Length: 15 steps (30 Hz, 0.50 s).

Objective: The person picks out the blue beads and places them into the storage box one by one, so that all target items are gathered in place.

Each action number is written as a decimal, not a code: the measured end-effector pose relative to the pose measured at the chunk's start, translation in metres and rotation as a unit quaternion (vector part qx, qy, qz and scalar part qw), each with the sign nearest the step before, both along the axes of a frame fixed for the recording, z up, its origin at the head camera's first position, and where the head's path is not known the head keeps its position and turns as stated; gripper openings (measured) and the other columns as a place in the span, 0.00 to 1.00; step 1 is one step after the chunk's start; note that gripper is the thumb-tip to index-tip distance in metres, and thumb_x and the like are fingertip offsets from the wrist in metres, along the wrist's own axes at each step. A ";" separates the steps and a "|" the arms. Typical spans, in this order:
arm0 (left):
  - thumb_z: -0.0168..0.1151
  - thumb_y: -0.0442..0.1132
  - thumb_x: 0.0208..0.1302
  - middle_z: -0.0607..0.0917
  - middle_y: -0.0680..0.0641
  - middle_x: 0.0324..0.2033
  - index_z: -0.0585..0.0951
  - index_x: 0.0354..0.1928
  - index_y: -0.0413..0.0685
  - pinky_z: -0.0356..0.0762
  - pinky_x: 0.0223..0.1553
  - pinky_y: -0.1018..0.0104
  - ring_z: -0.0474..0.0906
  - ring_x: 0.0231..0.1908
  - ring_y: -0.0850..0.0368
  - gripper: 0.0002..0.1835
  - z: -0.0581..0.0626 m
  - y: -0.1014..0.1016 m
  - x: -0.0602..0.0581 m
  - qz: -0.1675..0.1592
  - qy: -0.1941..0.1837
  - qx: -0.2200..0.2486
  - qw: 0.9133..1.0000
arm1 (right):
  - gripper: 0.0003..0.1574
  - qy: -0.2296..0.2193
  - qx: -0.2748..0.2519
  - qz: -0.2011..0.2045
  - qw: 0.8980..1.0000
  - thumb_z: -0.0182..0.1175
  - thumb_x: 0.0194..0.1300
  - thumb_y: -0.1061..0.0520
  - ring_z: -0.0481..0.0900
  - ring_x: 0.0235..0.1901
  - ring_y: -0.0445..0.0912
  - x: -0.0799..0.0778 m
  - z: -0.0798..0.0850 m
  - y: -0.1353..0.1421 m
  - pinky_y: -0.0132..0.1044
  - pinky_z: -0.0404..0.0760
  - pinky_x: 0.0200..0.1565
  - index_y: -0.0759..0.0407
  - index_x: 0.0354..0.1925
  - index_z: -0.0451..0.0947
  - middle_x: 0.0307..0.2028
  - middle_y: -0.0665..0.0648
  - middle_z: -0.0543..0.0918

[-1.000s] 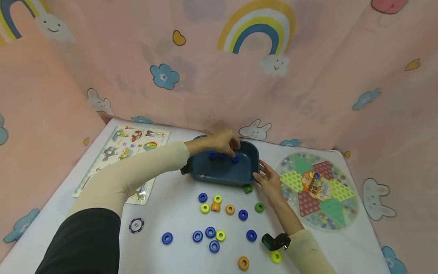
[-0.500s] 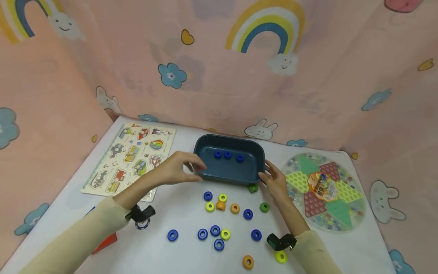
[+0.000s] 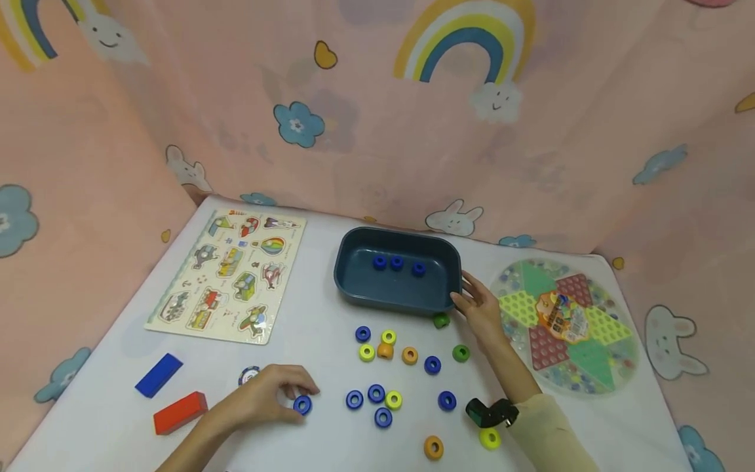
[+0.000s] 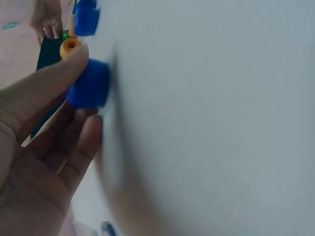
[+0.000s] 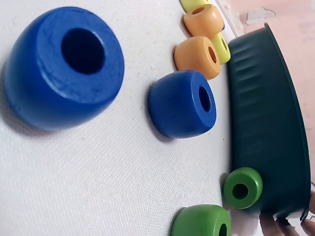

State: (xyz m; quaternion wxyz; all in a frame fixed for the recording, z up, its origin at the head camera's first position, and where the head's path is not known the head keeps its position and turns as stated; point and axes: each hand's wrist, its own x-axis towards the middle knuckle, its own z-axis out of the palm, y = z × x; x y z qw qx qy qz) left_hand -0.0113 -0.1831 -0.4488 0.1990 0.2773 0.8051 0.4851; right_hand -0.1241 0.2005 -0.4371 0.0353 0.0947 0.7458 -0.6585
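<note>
Behind beads [image 3: 385, 353] and white table [image 3: 318, 334], pink cloth [image 3: 354, 177].

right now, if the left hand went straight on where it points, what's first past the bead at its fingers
Beyond that bead, the left hand would probably meet the near cluster's leftmost blue bead, though depth is unclear.

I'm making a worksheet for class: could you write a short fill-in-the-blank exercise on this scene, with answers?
The left hand touches a ____ bead.
Inside the tray, the blue beads number ____.
The hand touching the tray is the ____ one.
Near the blue block lies a ____ block.

Missing words: blue; three; right; red.
</note>
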 end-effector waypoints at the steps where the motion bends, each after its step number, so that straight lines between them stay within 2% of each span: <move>1: 0.74 0.35 0.43 0.82 0.55 0.37 0.84 0.41 0.51 0.76 0.36 0.67 0.76 0.34 0.60 0.19 -0.003 0.000 0.003 0.004 0.000 -0.001 1.000 | 0.35 0.002 -0.002 0.000 1.000 0.57 0.64 0.64 0.68 0.58 0.53 -0.001 0.000 0.000 0.36 0.74 0.52 0.56 0.67 0.60 0.62 0.62 0.66; 5: 0.74 0.34 0.42 0.82 0.56 0.37 0.83 0.41 0.52 0.76 0.38 0.68 0.76 0.35 0.62 0.19 -0.007 0.000 0.007 0.018 -0.004 -0.005 1.000 | 0.35 0.001 -0.007 -0.001 1.000 0.57 0.64 0.64 0.68 0.58 0.53 -0.003 0.001 0.000 0.40 0.72 0.53 0.56 0.67 0.60 0.62 0.63 0.66; 10: 0.74 0.33 0.42 0.82 0.56 0.36 0.83 0.39 0.50 0.78 0.36 0.67 0.77 0.34 0.61 0.18 -0.005 -0.001 0.004 0.020 0.016 0.002 1.000 | 0.35 -0.004 -0.006 -0.007 1.000 0.57 0.63 0.65 0.68 0.58 0.54 -0.002 0.001 -0.001 0.39 0.73 0.52 0.56 0.67 0.60 0.62 0.63 0.66; 13: 0.74 0.32 0.42 0.81 0.58 0.35 0.84 0.39 0.50 0.77 0.36 0.67 0.77 0.33 0.62 0.17 0.002 -0.001 -0.004 0.032 0.025 -0.007 0.999 | 0.35 -0.003 -0.006 -0.008 1.000 0.58 0.63 0.65 0.68 0.58 0.54 -0.002 0.000 -0.001 0.37 0.74 0.52 0.56 0.67 0.61 0.62 0.63 0.66; 15: 0.74 0.31 0.42 0.82 0.58 0.35 0.84 0.39 0.49 0.77 0.36 0.67 0.77 0.34 0.62 0.17 0.011 -0.001 -0.016 0.034 0.037 -0.009 0.999 | 0.35 -0.005 -0.008 -0.011 1.000 0.58 0.63 0.65 0.68 0.58 0.54 -0.001 0.000 -0.001 0.37 0.74 0.52 0.56 0.67 0.61 0.62 0.63 0.66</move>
